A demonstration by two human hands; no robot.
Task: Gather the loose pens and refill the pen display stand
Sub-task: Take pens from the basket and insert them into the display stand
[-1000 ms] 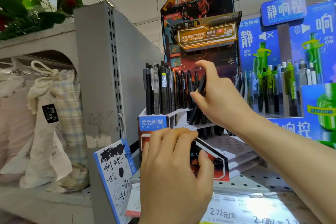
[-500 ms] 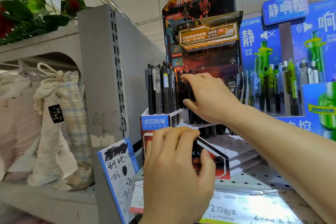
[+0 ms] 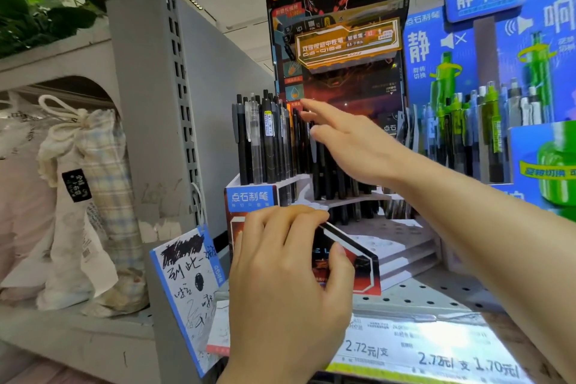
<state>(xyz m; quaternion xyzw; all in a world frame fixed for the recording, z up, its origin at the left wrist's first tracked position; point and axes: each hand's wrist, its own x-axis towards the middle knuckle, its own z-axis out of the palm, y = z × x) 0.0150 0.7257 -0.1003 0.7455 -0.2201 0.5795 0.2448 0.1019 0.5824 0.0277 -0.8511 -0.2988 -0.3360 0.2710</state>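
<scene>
The tiered cardboard pen display stand sits on the perforated shelf, with a tall red and orange backboard. Several black pens stand upright in its upper rows; the lower steps show bare holes. My right hand hovers over the pen tops with fingers stretched out, holding nothing. My left hand grips the front edge of the stand's base, fingers curled over its top and thumb against the front panel.
A blue display of green and grey pens stands to the right. A grey shelf divider rises on the left, with cloth bags beyond it. A scribble pad leans by the stand. Price labels line the shelf edge.
My right hand set a black pen into the upper row, let go, and now opens its fingers above the pens. My left hand has stayed on the stand's base.
</scene>
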